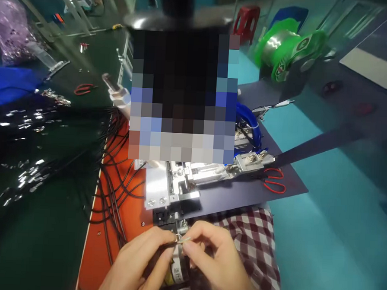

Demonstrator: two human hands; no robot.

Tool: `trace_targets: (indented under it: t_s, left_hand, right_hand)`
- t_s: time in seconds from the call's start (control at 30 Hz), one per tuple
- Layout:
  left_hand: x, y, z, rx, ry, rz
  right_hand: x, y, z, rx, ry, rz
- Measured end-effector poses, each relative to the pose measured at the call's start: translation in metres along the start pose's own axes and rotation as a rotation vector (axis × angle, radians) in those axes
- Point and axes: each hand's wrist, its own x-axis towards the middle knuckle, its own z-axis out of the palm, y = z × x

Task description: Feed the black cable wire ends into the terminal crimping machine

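My left hand (138, 257) is closed in a pinch on a thin black cable (172, 244), just in front of the machine. My right hand (218, 252) faces it, thumb and forefinger pinched at the cable's tip. Light, thin wire ends seem to show between the fingertips, but they are too small to make out. Beyond the fingers stands a metal bench machine (178, 183) with bright slides and plates; a pixelated patch hides its upper middle. Below the fingers is a yellow and white labelled part (176, 271), partly covered by my hands.
Several black cables (113, 192) lie across the orange board (92, 252) on the left. Red-handled pliers or snippers (275, 187) rest right of the machine, another red-handled tool (83, 89) far left. A green wire spool (279, 48) stands at back right. Checkered cloth (256, 239) covers my lap.
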Motion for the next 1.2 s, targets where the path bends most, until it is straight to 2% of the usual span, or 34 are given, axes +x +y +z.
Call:
trace_targets:
  t_s: [0.1, 0.17, 0.3, 0.4, 0.73, 0.8, 0.9, 0.97, 1.07, 1.2]
  left_hand:
    - [0.013, 0.007, -0.001, -0.179, -0.121, -0.008]
    - [0.017, 0.007, -0.002, -0.296, -0.154, -0.047]
    - [0.018, 0.004, -0.006, -0.529, -0.166, -0.167]
    - [0.018, 0.004, -0.009, -0.641, -0.197, -0.204]
    - [0.011, 0.005, -0.015, -0.718, -0.257, -0.201]
    - [0.01, 0.005, -0.014, -0.716, -0.218, -0.19]
    - [0.01, 0.005, -0.011, -0.645, -0.126, -0.16]
    - [0.01, 0.005, -0.01, -0.607, -0.115, -0.153]
    - [0.011, 0.005, -0.011, -0.618, -0.121, -0.181]
    - [0.013, 0.006, -0.012, -0.668, -0.139, -0.302]
  right_hand:
    - [-0.002, -0.002, 0.0, 0.057, 0.018, 0.027]
    - [-0.004, -0.001, -0.001, 0.129, 0.006, 0.025]
    - [-0.005, 0.004, -0.002, 0.262, -0.019, 0.02]
    - [-0.004, 0.004, 0.002, 0.282, -0.008, 0.013]
    - [-0.005, 0.002, 0.015, 0.207, -0.059, -0.036]
    - [-0.008, 0.001, 0.021, 0.131, -0.022, -0.094]
    - [-0.012, 0.003, 0.03, -0.034, 0.117, -0.215]
    - [-0.013, 0.006, 0.033, -0.148, 0.187, -0.3]
    - [-0.013, 0.011, 0.033, -0.22, 0.19, -0.366]
    - [-0.013, 0.013, 0.032, -0.241, 0.172, -0.369]
